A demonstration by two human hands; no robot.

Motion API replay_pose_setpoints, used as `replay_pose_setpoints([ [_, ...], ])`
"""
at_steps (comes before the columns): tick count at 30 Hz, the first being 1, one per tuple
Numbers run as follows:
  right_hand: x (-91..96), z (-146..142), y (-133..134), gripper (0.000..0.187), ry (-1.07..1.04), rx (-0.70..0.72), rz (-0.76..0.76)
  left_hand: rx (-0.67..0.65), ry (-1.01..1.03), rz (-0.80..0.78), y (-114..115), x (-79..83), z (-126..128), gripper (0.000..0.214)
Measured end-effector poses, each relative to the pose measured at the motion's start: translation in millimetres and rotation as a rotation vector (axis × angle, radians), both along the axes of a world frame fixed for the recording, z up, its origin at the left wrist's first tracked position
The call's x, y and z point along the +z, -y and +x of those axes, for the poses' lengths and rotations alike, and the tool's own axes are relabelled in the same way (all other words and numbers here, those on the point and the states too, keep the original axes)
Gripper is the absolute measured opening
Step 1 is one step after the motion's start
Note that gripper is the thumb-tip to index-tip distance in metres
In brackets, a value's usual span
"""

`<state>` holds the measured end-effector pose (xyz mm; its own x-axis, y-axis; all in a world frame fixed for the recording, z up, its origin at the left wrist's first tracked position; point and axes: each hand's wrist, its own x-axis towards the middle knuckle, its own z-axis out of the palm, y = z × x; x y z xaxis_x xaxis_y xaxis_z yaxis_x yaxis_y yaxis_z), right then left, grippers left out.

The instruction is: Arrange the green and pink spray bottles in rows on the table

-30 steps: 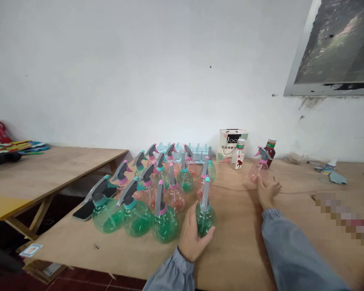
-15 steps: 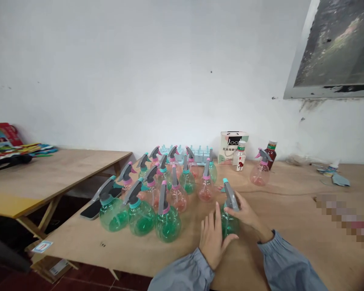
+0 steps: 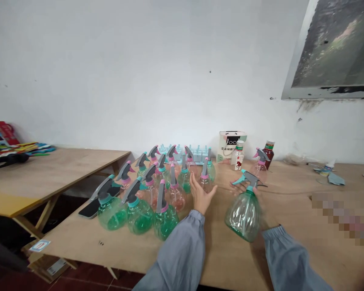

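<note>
My right hand is closed round the neck of a green spray bottle with a grey trigger and teal collar, lifted and tilted above the wooden table; the bottle hides most of the fingers. My left hand is open in the air, fingers spread, just right of a cluster of several green and pink spray bottles standing on the table's left part. It holds nothing.
A lone pink spray bottle, a dark red bottle, a small white bottle and a printed box stand by the wall. A black phone lies at the table's left edge. A second table is on the left.
My right hand has lifted the green bottle off the table and carried it right. My left hand let go of it and rose, open, beside the cluster.
</note>
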<state>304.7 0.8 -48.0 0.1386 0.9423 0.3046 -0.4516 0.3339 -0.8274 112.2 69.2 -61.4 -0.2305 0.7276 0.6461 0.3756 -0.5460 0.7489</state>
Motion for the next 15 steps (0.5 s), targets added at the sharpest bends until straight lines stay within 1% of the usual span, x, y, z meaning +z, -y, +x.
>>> replay_pose_setpoints([
  [1,-0.4,-1.8,1.8,0.051,-0.021,-0.018,-0.026,-0.027,-0.029,-0.037,-6.5,-7.4,1.2,0.11],
  [2,-1.1,-2.9,3.4,0.049,-0.042,-0.037,-0.055,-0.055,-0.054,-0.064,-11.3,-14.6,2.0,0.112],
  [4,-2.7,-3.2,5.2,0.046,-0.075,-0.075,-0.091,-0.095,-0.087,-0.084,-16.7,-26.5,2.7,0.108],
  [6,-3.8,-2.0,4.4,0.048,-0.066,-0.073,-0.065,-0.099,-0.105,-0.081,-18.0,-33.7,2.1,0.098],
  [9,-5.3,-0.9,1.4,0.058,-0.022,-0.001,0.029,-0.085,-0.123,-0.068,-16.3,-37.5,0.5,0.091],
  [10,-6.0,-1.1,1.2,0.058,-0.018,0.019,0.048,-0.091,-0.13,-0.063,-15.5,-37.7,0.0,0.09],
  [13,-7.5,-2.6,4.5,0.046,-0.012,0.03,0.012,-0.109,-0.143,-0.058,-13.8,-37.3,-1.1,0.09],
  [15,-6.1,-4.2,7.9,0.04,-0.017,0.005,-0.005,-0.11,-0.144,-0.061,-13.5,-37.2,-1.7,0.09],
])
